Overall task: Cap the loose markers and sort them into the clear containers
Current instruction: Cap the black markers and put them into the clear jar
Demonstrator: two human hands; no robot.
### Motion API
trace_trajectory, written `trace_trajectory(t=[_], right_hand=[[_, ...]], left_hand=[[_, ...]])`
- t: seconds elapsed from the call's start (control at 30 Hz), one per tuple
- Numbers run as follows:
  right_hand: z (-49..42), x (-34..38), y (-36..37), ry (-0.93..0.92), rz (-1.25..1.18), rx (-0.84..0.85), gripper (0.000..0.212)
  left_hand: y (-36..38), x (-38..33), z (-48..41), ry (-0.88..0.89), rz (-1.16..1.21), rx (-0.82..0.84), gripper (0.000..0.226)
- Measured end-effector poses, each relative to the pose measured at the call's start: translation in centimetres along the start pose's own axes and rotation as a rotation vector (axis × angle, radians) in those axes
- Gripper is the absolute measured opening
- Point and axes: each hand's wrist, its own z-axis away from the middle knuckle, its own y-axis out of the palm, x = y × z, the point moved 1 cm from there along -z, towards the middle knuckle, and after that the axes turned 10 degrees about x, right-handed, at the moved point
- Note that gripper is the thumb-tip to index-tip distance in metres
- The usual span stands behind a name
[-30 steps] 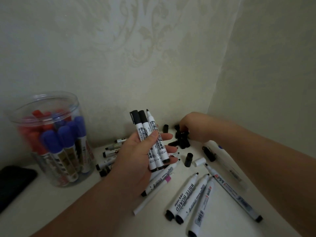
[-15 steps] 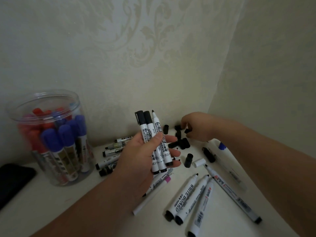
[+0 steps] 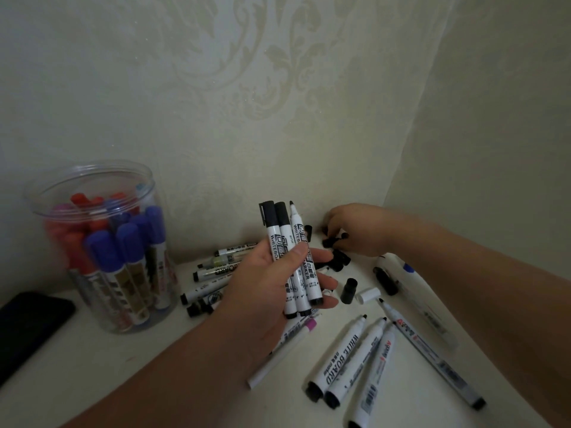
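Observation:
My left hand point(image 3: 272, 291) grips three white whiteboard markers point(image 3: 285, 242) upright; two wear black caps and the right one shows its bare tip. My right hand point(image 3: 358, 230) reaches into the back corner and pinches a black cap point(image 3: 330, 241) from the pile of loose caps point(image 3: 338, 259). Several uncapped markers point(image 3: 349, 356) lie on the white tabletop at front right, and more markers point(image 3: 213, 273) lie behind my left hand. A clear round container point(image 3: 92, 186) at the left holds red and blue capped markers.
A dark phone point(image 3: 27, 322) lies at the left edge of the table. A lone black cap point(image 3: 349, 290) and a white cap point(image 3: 367, 295) sit between my hands. Walls close the corner behind and to the right. A thin white pen point(image 3: 278, 353) lies under my left hand.
My right hand has lifted slightly from the cap pile and now pinches one black cap. My left hand has kept the three markers upright, drifting a little to the right.

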Motion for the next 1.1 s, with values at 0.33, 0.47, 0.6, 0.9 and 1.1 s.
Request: trace_trajectory(t=[0.33,0.47,0.6,0.9,1.1], right_hand=[[7.7,0.7,-1.8,0.029,-1.259,-0.604,0.029],[12.4,2.6,-0.6,-0.037,-1.714,-0.559,0.02],[14.4,4.0,1.1,-0.016,-1.827,-0.664,0.02],[15.1,4.8,1.8,-0.187,-1.955,-0.802,0.013],[15.0,4.5,2.0,-0.177,-1.933,-0.821,0.009]], left_hand=[[0.7,0.1,0.9,-0.143,-0.062,0.235,0.023],[1.0,0.3,1.3,-0.19,-0.114,0.348,0.021],[1.1,0.3,1.8,-0.196,-0.194,0.428,0.019],[1.0,0.5,2.0,-0.169,-0.286,0.433,0.019],[0.8,0.5,1.9,-0.121,-0.249,0.47,0.021]])
